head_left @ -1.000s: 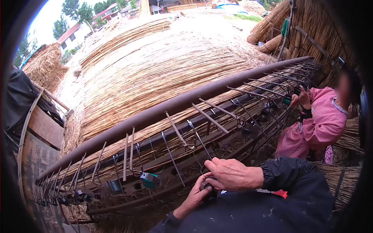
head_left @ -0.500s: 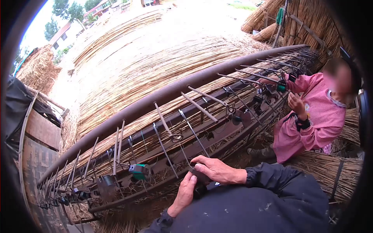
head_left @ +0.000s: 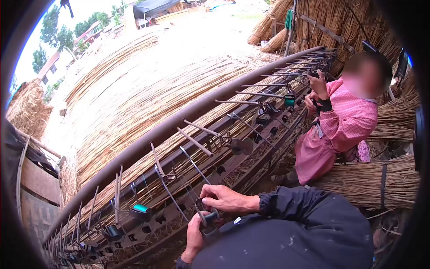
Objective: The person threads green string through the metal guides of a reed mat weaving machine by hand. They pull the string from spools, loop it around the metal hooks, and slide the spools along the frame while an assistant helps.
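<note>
Close to my body, both hands are closed around a dark spool in a metal holder. My left hand grips its lower left side, thumb uppermost. Bent over the top, my right hand has thumb and fingers at the holder's upper edge. Just beyond my hands runs a long reed-weaving frame with a thick brown pipe and many thin rods. A green spool and a dark spool hang from the frame on the left.
A co-worker in a pink checked smock stands at the right, both hands at the frame near another green spool. A tied reed bundle lies behind. Long reeds spread beyond the pipe. A wooden board stands left.
The view has swung to the right. In my hands the holder has turned, showing more of the spool, and my right fingers have shifted along its edge. The co-worker's hand has risen.
</note>
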A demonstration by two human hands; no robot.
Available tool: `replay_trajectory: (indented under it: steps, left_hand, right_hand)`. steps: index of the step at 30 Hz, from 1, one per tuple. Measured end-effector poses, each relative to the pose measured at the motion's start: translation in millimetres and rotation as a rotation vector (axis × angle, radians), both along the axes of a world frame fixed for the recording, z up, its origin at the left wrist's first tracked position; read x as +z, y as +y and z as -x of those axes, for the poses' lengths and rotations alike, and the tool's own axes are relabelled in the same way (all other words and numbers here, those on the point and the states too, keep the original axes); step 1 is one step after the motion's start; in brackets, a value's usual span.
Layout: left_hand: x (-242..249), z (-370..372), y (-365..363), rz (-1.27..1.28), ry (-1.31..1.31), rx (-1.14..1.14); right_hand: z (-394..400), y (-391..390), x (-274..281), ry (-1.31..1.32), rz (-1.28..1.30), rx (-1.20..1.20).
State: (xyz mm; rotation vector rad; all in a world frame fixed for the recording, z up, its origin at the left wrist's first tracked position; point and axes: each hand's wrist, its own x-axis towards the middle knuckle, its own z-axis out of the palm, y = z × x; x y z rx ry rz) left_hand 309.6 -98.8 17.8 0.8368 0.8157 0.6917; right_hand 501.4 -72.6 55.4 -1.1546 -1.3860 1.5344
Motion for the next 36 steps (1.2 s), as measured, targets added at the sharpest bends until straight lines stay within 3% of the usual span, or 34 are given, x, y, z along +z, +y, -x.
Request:
replay_trajectory:
  steps: [4, 5, 7, 9, 12, 13, 16, 17, 21, 23, 27, 29, 31, 34, 36]
  left_hand:
    - [21, -1, 3, 0.164, -0.049, 0.022]
    - [26, 0, 3, 0.219, -0.048, 0.036]
    - [38, 2, 4, 0.326, -0.103, 0.051]
    - [53, 4, 0, 0.283, -0.066, -0.004]
    - [48, 8, -8, -0.048, 0.120, -0.052]
    - [57, 5, -7, 0.070, 0.004, -0.045]
    - [60, 6, -6, -0.036, 0.113, -0.174]
    - [66, 6, -6, -0.238, 0.180, -0.254]
    - [83, 1, -10, -0.020, 0.057, -0.261]
    - [79, 0, -3, -0.023, 0.097, -0.384]
    - [88, -13, 13, -0.325, 0.149, -0.414]
    - [83, -22, 19, -0.358, 0.049, -0.359]
    - [70, -24, 30, -0.708, 0.280, -0.410]
    - [60, -31, 38, -0.795, 0.271, -0.444]
    - [53, -34, 46, -0.743, 0.190, -0.584]
  right_hand:
    - [2, -15, 9, 0.028, 0.067, -0.030]
    - [5, -20, 10, 0.037, 0.051, 0.072]
    - [8, -33, 27, -0.124, -0.030, 0.026]
    - [7, -38, 29, -0.124, -0.135, -0.078]
    - [4, -53, 59, -0.178, -0.224, 0.045]
    - [11, -64, 66, -0.153, -0.342, 0.007]
    - [2, -61, 70, -0.294, -0.243, 0.037]
    - [2, -60, 69, -0.289, -0.246, 0.050]
    - [0, -65, 71, -0.270, -0.403, 0.063]
    - [-3, -63, 71, -0.278, -0.384, 0.126]
    - [-27, -17, 68, -0.270, -0.089, 0.318]
    - [-35, -3, 49, -0.038, 0.078, 0.442]
    - [-41, 3, 36, -0.098, 0.040, 0.503]
    - [-53, 8, 24, -0.066, 0.206, 0.574]
    - [-62, 11, 22, -0.111, 0.305, 0.614]
